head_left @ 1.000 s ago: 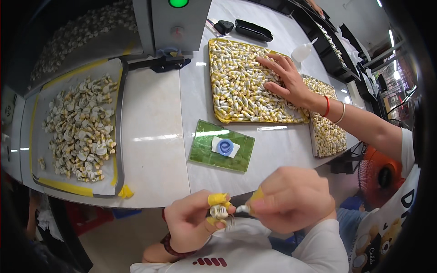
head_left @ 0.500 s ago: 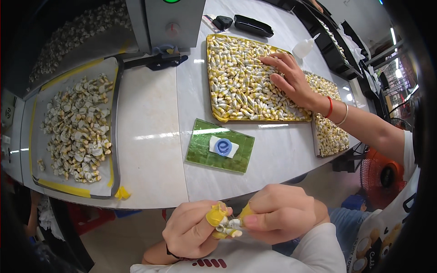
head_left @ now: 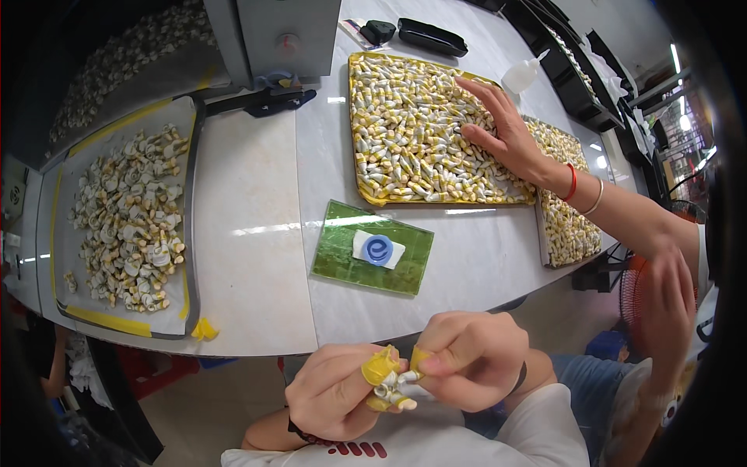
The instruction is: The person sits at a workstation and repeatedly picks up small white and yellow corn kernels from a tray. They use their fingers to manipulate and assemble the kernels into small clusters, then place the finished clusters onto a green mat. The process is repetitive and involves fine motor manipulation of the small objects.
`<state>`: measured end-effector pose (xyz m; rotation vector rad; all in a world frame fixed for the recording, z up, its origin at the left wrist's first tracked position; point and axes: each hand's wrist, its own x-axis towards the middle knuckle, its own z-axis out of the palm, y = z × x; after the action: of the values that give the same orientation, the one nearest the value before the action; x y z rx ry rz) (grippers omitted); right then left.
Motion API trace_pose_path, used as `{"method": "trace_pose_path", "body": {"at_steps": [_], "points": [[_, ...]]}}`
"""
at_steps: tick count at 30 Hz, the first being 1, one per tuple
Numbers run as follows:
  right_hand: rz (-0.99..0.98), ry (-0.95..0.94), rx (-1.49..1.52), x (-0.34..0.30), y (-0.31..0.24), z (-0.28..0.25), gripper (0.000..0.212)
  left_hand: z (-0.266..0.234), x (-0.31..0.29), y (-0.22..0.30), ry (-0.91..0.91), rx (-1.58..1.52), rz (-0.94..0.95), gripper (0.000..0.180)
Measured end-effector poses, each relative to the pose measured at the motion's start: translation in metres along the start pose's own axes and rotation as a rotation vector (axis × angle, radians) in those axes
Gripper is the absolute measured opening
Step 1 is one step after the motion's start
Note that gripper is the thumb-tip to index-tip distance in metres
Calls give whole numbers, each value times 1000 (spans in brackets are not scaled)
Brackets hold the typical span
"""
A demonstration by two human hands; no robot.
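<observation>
Near the lower edge, my left hand [head_left: 331,395] is closed around several small white-and-yellow cone-shaped pieces [head_left: 398,402], bunched together. A wrinkled yellow finger cover [head_left: 380,367] wraps one of its fingertips. Close beside it, my right hand [head_left: 476,361], also with a yellow cover on a finger, pinches a white piece [head_left: 410,377] that touches or nearly touches the bunch. Its far end is hidden by the fingers. Beyond my hands, a green glassy plate [head_left: 336,241] lies on the table, bearing a white scrap [head_left: 396,255] and a blue disc [head_left: 377,250].
At left stands a paper-lined tray [head_left: 196,167] with a heap of joined pieces. A yellow-edged tray [head_left: 356,175] full of single pieces lies at far centre, another person's hand [head_left: 510,144] over it. Further right are a second full tray [head_left: 542,241] and a white squeeze bottle [head_left: 520,76].
My right hand has shifted slightly left and turned, its fingertips still at the bunch. The other person's fingers have spread over the tray, and their second, blurred hand has come into view at right.
</observation>
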<state>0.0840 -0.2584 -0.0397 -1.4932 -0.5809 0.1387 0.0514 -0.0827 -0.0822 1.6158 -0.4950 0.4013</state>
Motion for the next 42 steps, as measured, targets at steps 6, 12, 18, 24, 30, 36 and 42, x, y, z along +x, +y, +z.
{"method": "trace_pose_path", "body": {"at_steps": [6, 12, 18, 24, 30, 36, 42], "points": [[14, 19, 87, -4, 3, -2, 16, 4, -1, -1, -7, -63, -7, 50], [-284, -7, -368, -3, 1, 3, 19, 3, 2, 1, -29, 21, 19, 47], [-278, -38, -422, -3, -2, -1, 31, -3, 8, 5, -134, 300, 181, 33], [-240, -77, -380, 0, -9, -3, 25, -6, 16, 5, -167, 278, 301, 23], [-237, -75, -409, 0, -11, -6, 21, -5, 17, 3, -174, 245, 315, 19], [-217, -62, -390, -3, -12, -5, 21, -5, 13, 3, -169, 261, 287, 21], [-130, -79, -413, -2, -14, -6, 19, -3, 12, 2, -185, 49, -22, 21]]}}
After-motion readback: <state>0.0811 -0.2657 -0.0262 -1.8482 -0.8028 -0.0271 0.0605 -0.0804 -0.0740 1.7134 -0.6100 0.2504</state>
